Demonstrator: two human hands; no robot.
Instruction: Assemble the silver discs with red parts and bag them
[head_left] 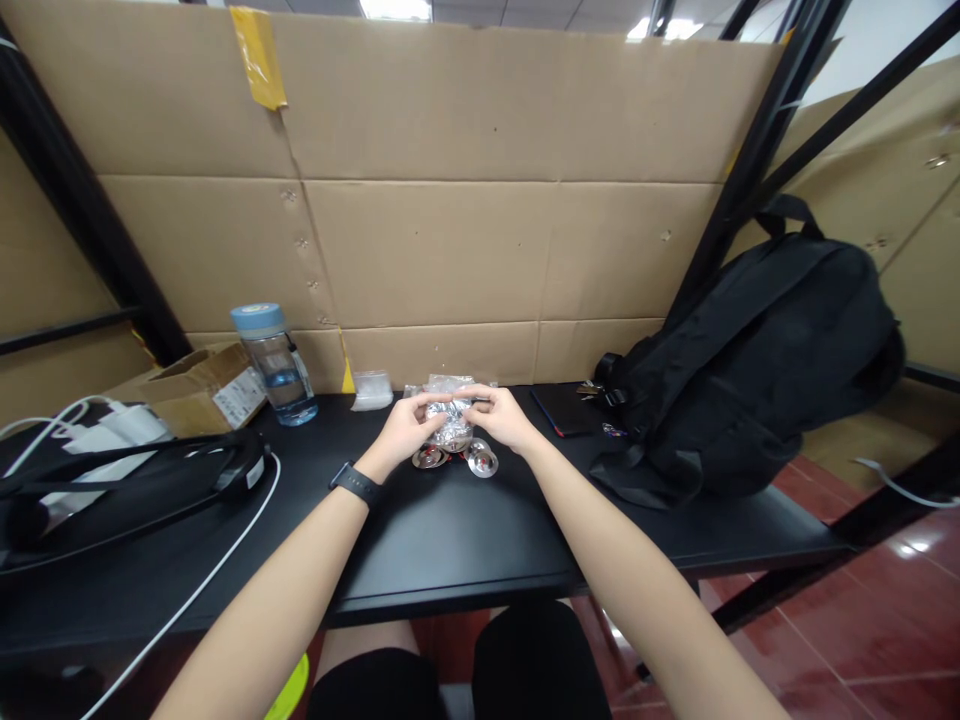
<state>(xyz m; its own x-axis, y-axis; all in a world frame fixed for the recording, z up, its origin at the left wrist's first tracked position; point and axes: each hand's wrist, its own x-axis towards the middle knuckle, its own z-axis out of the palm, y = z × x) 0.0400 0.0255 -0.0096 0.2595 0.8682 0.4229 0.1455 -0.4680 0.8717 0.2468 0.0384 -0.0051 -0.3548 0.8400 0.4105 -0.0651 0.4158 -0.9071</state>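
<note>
**On the Table: Layout and Hand Position**

At the far left of the black table (450,540) lies a black strapped device (135,490), with a white cable (225,560) running past it toward the near edge. Behind it stands an open cardboard box (202,385); its contents are hidden. Just beside the box is a clear water bottle (276,365) with a blue lid, upright and capped. A small empty-looking plastic pouch (372,390) lies near the cardboard wall (450,200).

At centre, the left hand (405,428) and right hand (504,418) are brought together, both pinching a clear bag of silvery pieces (450,425) held just above the table. Round metal discs (480,460) lie directly beneath it.

To the right, a flat dark case (566,408) lies against a black backpack (750,380), which fills the table's right end.
</note>
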